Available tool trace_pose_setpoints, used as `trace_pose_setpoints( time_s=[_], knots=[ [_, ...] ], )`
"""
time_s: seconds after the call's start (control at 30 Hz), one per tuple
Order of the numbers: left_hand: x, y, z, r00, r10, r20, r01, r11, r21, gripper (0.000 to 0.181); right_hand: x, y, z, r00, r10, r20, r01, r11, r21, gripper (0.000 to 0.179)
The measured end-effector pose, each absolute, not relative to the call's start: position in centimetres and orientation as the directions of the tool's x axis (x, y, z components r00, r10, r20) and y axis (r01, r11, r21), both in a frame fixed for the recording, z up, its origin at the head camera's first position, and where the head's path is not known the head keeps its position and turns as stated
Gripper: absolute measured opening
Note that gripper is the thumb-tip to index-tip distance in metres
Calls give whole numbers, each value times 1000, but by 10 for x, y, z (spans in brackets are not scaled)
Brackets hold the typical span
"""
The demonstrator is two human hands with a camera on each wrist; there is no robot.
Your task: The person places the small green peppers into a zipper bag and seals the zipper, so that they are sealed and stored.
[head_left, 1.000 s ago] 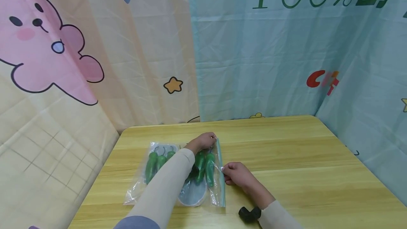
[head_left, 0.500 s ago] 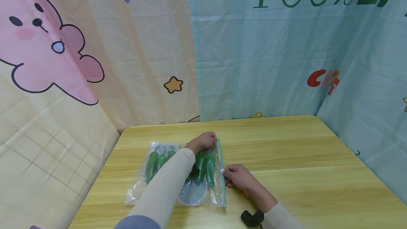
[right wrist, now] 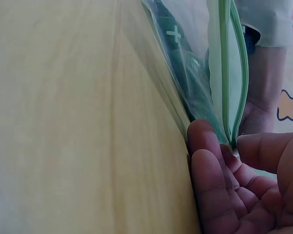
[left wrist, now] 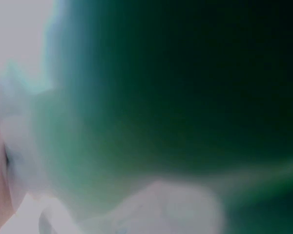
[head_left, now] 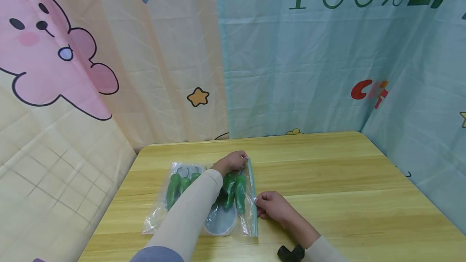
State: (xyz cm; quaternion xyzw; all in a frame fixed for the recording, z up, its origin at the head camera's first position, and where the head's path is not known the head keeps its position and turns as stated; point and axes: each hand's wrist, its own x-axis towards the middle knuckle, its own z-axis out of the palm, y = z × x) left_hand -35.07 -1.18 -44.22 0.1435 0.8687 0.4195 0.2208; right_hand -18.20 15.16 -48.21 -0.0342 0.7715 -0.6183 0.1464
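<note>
A clear zip bag (head_left: 247, 223) lies flat on the table, its green zip edge (head_left: 256, 227) on the right. Inside it are several green peppers (head_left: 240, 194) and pale, rounded dishes (head_left: 221, 222). My left hand (head_left: 232, 161) holds the far end of the zip edge, its arm lying across the bag. With thumb and finger, my right hand (head_left: 274, 206) pinches the zip edge at a small white slider (head_left: 255, 200). The right wrist view shows the thumb against the zip strip (right wrist: 230, 78), fingers curled beneath. Dark green blur fills most of the left wrist view.
The wooden table (head_left: 346, 189) extends to the right of the bag. Behind it hang printed curtains (head_left: 291, 72). A black wrist device (head_left: 291, 253) sits by the right cuff.
My right hand has slid slightly towards me along the zip edge, and the white slider has moved with it. The left hand and the bag stay in place.
</note>
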Motion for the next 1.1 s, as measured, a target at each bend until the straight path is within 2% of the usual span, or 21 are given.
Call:
trace_pose_setpoints(
  time_s=[1.1],
  knots=[
    [-350,-14,-442,-862,436,-259,53,585,809,19,-167,154,-480,-939,-279,-203,140,230,-963,21]
  ],
)
